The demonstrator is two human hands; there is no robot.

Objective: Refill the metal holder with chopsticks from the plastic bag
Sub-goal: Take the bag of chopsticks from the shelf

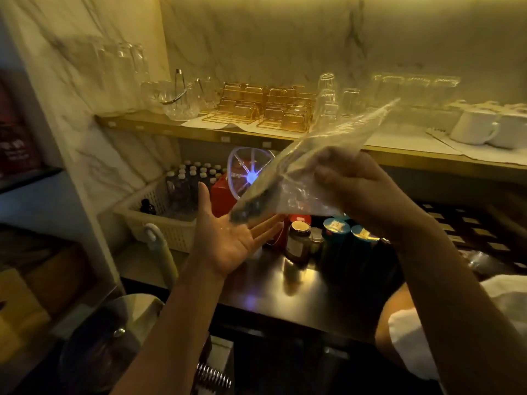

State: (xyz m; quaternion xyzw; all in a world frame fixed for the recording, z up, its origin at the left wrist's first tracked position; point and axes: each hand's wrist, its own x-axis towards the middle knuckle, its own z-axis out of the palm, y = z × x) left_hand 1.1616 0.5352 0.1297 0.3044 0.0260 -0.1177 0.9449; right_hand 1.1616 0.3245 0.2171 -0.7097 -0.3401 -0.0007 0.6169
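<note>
My right hand [359, 192] grips a clear plastic bag [319, 155] in mid-air, tilted with its lower end pointing down to the left. Dark ends, blurred, show at that lower corner [245, 209], right above my left hand [228, 238]. That left hand is held palm up, fingers spread, just beneath the bag's low end; whether it touches the bag is unclear. No metal holder can be made out in this view.
A dark counter [285, 286] below holds jars [298, 240] and blue-lidded cans [336, 238]. A cream basket of bottles [171, 212] and a red box stand at the left. The shelf [256, 135] above carries glasses, gold racks and white mugs [473, 126].
</note>
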